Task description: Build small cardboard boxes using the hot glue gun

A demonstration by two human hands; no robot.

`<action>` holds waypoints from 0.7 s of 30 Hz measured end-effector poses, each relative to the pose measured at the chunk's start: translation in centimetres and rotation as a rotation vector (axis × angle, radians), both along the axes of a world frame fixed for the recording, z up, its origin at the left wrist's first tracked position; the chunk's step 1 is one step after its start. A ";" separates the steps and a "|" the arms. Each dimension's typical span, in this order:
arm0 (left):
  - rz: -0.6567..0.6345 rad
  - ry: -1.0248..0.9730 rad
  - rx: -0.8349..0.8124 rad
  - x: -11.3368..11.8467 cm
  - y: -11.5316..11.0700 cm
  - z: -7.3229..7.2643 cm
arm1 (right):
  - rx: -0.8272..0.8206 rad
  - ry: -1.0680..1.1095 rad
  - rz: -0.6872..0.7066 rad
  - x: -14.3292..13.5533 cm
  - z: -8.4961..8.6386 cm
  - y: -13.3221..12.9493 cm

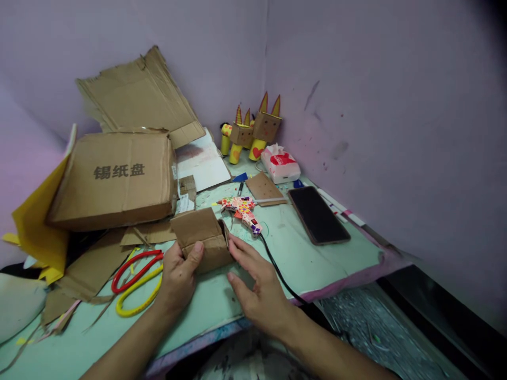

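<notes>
Nearest in the head view: two bare forearms (328, 343), reaching over the worktop (317, 264). Left hand (180, 274) grips the small cardboard box (209, 240), thumb on its near side. Right hand (259, 285) has a loose, open grip: fingers at the box's right end, thumb spread clear below. Box is between both hands, above the worktop's near part.

Done, as far as visible: cardboard folded into box shape, showing sides plain. Undone, judging by looks: right end, edges standing apart, not closed flat. Whether any seam is glued, cannot tell. Glue gun (241, 206) lies just beyond, in neither hand. Behind, two box-headed figures (266, 126) stand, apparently complete.
</notes>
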State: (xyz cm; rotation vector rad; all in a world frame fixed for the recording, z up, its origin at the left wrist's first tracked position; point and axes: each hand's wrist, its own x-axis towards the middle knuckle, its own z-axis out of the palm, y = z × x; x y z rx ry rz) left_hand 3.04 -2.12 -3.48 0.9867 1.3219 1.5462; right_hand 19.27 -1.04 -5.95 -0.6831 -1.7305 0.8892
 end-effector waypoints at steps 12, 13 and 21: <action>0.216 -0.140 0.141 0.7 0.3 1.7 | -0.070 0.017 0.010 -3.2 1.6 1.2; 0.179 -0.137 0.143 0.5 0.1 1.4 | -0.072 -0.013 -0.005 -3.4 1.7 1.1; -0.234 -0.319 0.212 0.3 -1.2 0.8 | -0.336 -0.113 -0.131 -4.5 2.4 0.9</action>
